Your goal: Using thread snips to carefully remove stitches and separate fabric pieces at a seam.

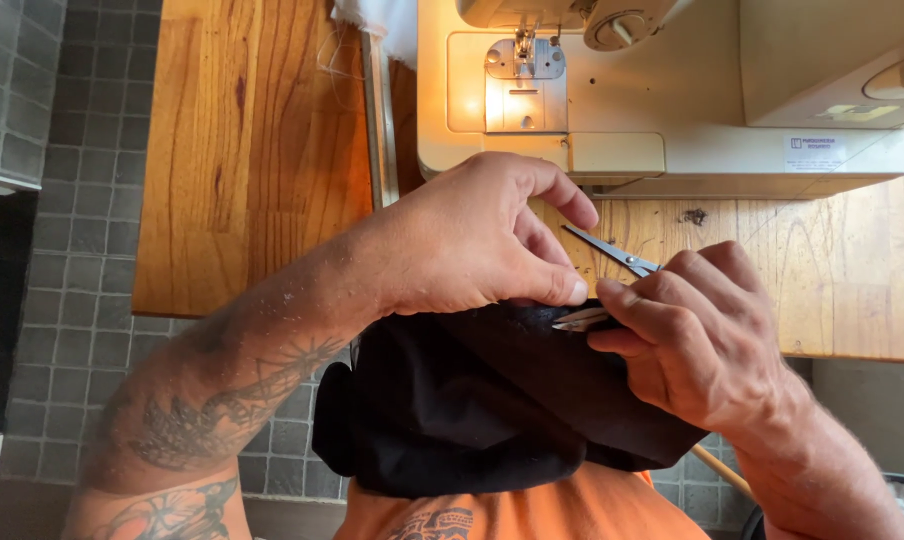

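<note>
A bundle of black fabric [472, 400] lies in my lap against the front of the wooden table. My left hand [472, 240] pinches its upper edge between thumb and fingers. My right hand [697, 335] holds small thread snips [612, 252], their pointed blades sticking up to the left over the table, and its fingertips also press on the fabric edge beside a pale part of the tool [577, 319]. The two hands nearly touch at the fabric's top edge.
A cream sewing machine [672, 110] stands on the wooden table [252, 150], its needle and metal plate [524, 80] straight ahead. White cloth [382, 25] hangs at the machine's left. Grey tiled floor [82, 220] lies to the left. A thin wooden stick [722, 470] pokes out at lower right.
</note>
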